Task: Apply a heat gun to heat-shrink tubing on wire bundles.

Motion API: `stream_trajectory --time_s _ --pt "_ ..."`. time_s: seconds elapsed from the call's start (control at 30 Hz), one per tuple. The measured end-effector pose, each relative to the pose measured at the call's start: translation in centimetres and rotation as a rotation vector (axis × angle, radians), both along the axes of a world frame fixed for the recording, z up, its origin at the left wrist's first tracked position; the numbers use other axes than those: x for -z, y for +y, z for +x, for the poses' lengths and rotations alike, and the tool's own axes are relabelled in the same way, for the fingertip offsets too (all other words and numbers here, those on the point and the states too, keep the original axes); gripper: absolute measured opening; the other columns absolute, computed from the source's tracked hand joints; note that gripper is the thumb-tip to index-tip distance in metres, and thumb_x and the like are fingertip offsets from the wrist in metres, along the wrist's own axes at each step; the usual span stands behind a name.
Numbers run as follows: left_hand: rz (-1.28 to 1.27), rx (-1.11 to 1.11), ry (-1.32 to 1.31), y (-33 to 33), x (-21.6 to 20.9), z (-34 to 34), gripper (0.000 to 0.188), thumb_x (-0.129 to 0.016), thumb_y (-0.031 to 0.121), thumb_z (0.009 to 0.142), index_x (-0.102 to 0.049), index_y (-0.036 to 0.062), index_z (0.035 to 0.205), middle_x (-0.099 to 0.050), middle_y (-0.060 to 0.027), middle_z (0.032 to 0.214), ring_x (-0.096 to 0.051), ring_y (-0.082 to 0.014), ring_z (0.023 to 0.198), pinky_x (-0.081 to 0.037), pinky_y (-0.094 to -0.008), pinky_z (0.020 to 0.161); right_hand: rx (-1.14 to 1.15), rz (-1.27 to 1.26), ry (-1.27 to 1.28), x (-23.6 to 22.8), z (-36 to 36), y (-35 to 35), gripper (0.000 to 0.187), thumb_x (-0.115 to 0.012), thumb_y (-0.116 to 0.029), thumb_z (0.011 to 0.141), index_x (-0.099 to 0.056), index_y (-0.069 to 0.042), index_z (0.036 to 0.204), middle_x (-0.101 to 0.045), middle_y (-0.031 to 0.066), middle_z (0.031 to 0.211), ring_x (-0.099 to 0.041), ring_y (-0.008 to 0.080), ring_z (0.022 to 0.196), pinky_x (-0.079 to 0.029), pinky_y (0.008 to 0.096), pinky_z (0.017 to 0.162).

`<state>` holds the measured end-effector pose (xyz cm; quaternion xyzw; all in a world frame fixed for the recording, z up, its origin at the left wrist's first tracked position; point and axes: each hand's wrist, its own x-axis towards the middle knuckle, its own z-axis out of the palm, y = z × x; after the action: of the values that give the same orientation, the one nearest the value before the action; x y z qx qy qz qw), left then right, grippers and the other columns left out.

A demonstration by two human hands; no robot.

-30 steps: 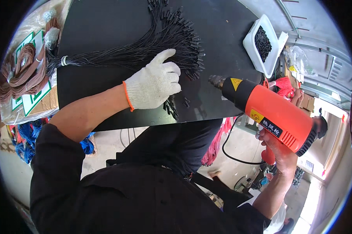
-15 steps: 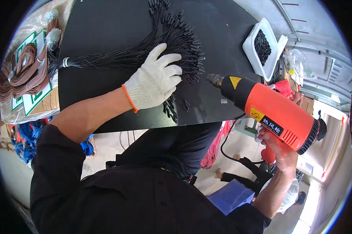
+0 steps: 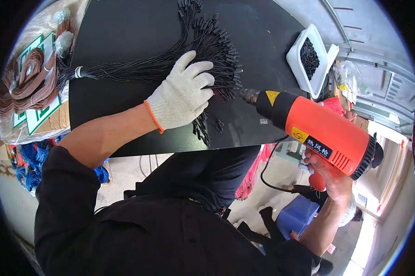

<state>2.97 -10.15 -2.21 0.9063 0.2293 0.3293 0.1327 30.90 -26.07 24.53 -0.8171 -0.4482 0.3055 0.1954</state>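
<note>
A fan of thin black cables (image 3: 134, 66) spreads over the black table, with small black sleeves (image 3: 223, 46) on the ends. A white tie (image 3: 78, 72) gathers the bundle at its left. My left hand (image 3: 182, 94), in a white knitted glove with an orange cuff, lies over the cables with its fingers apart, pressing on them. My right hand (image 3: 329, 172), bare, grips the handle of an orange heat gun (image 3: 320, 126). The metal nozzle (image 3: 250, 96) points left, a short way from the lower cable ends. More black-sleeved ends (image 3: 200, 129) stick out below my glove.
A white tray (image 3: 292, 60) of small black pieces stands at the table's right edge. Brown cable coils (image 3: 35, 87) lie on the left, with blue bundles (image 3: 30, 161) lower down. The gun's black cord (image 3: 267, 181) hangs off the table. Behind, a person is near a blue bin (image 3: 297, 214).
The heat gun has shifted slightly left, its nozzle closer to the cable ends. My left hand stays nearly still. In the background, the person and the blue bin have moved.
</note>
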Motion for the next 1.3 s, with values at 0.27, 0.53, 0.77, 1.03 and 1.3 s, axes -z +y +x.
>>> stream_trajectory --time_s 0.27,0.53,0.77,1.03,1.3 --pt "0.022 -0.021 0.064 -0.1 0.1 0.1 0.025 -0.083 0.021 0.079 -0.08 0.0096 0.101 -0.064 -0.0041 0.118 -0.052 -0.0301 0.139 -0.033 -0.0625 0.127 0.004 -0.012 -0.001 0.1 0.3 -0.3 0.036 -0.086 -0.007 0.09 -0.073 -0.001 0.123 -0.078 0.0097 0.103 -0.075 0.0188 0.088 -0.061 0.0319 0.075" --pt "0.019 -0.026 0.092 -0.1 -0.1 0.0 0.026 -0.081 0.024 0.081 -0.08 0.0098 0.103 -0.066 -0.0032 0.118 -0.052 -0.0296 0.14 -0.031 -0.0614 0.128 0.044 0.019 0.013 0.6 0.4 -0.9 0.036 -0.085 -0.006 0.09 -0.073 -0.001 0.124 -0.079 0.009 0.102 -0.076 0.0187 0.09 -0.063 0.0331 0.079" --pt "0.055 -0.045 0.147 -0.2 -0.1 0.0 0.026 -0.081 0.023 0.081 -0.08 0.0096 0.104 -0.068 -0.0029 0.12 -0.053 -0.0291 0.139 -0.032 -0.0607 0.127 0.034 0.06 0.012 0.6 0.3 -1.0 0.057 -0.089 0.002 0.084 -0.066 -0.003 0.135 -0.076 0.0058 0.106 -0.073 0.0144 0.088 -0.061 0.0312 0.076" --pt "-0.011 0.157 -0.056 0.2 -0.1 -0.3 0.015 -0.078 0.022 0.082 -0.077 0.0074 0.086 -0.072 -0.002 0.094 -0.067 -0.0229 0.114 -0.038 -0.0582 0.124 0.022 0.087 -0.003 1.5 0.3 -1.6 0.11 -0.084 -0.001 0.084 -0.023 -0.023 0.173 -0.075 0.0079 0.092 -0.074 0.0171 0.075 -0.061 0.0304 0.065" --pt "-0.033 0.176 -0.039 0.5 0.0 -0.3 0.017 -0.081 0.023 0.08 -0.076 0.0072 0.082 -0.073 -0.0019 0.098 -0.067 -0.0238 0.114 -0.039 -0.0577 0.124 0.07 0.117 0.033 2.4 0.2 -2.1 0.116 -0.083 -0.002 0.085 -0.013 -0.023 0.175 -0.075 0.0073 0.091 -0.074 0.017 0.074 -0.062 0.0299 0.065"
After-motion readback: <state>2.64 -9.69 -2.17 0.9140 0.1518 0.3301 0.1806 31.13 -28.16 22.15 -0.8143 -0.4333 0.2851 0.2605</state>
